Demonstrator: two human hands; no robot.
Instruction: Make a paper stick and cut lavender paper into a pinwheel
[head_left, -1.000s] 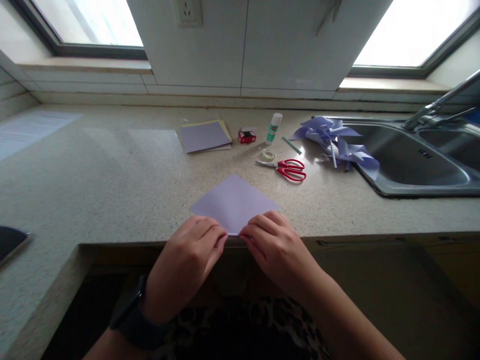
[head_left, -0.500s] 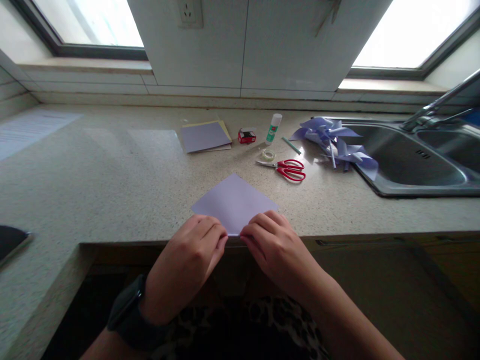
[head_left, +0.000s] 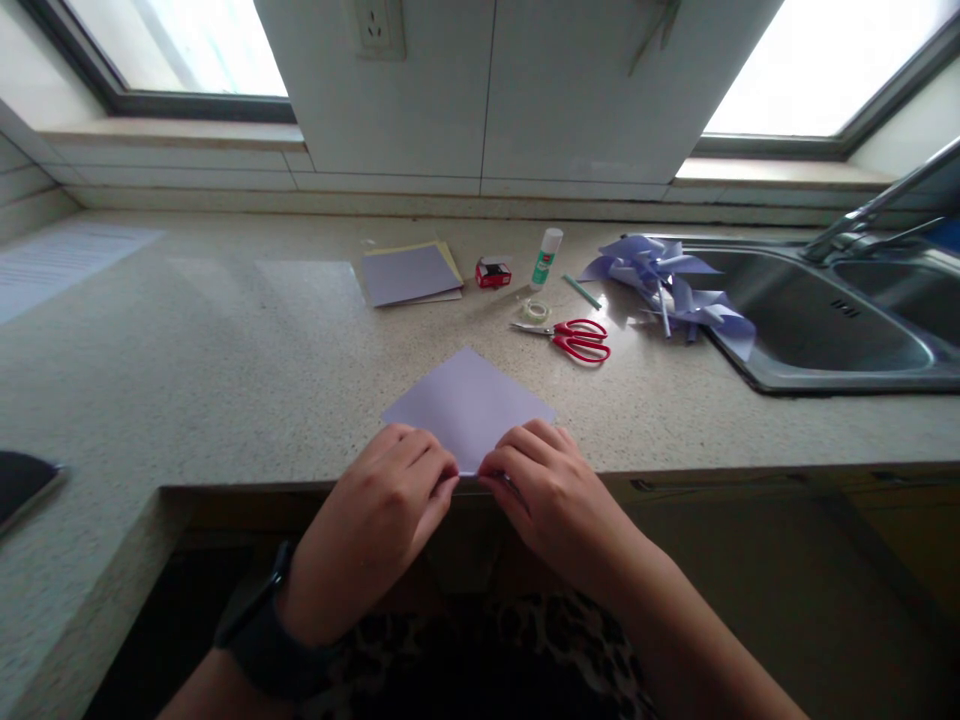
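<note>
A sheet of lilac paper (head_left: 469,405) lies cornerwise at the counter's front edge, one corner pointing away from me. Its near edge is rolled or folded into a narrow strip, pinched between fingers and thumbs. My left hand (head_left: 394,490), with a dark watch on the wrist, grips that edge on the left side. On the right side my right hand (head_left: 544,485) pinches the same edge, a small gap from the left. Both hands cover the paper's lower side corners, and how tightly the edge is rolled cannot be seen.
Beyond the paper are red-handled scissors (head_left: 577,338), a tape roll (head_left: 535,311), a glue stick (head_left: 547,258), a small red box (head_left: 493,273), a green stick (head_left: 583,291) and a paper stack (head_left: 412,274). Lilac pinwheels (head_left: 660,275) rest beside the sink (head_left: 832,310).
Both hands keep their pinch on the paper's near edge. My left fingertips have shifted very slightly to the right; the paper and other things stay in place.
</note>
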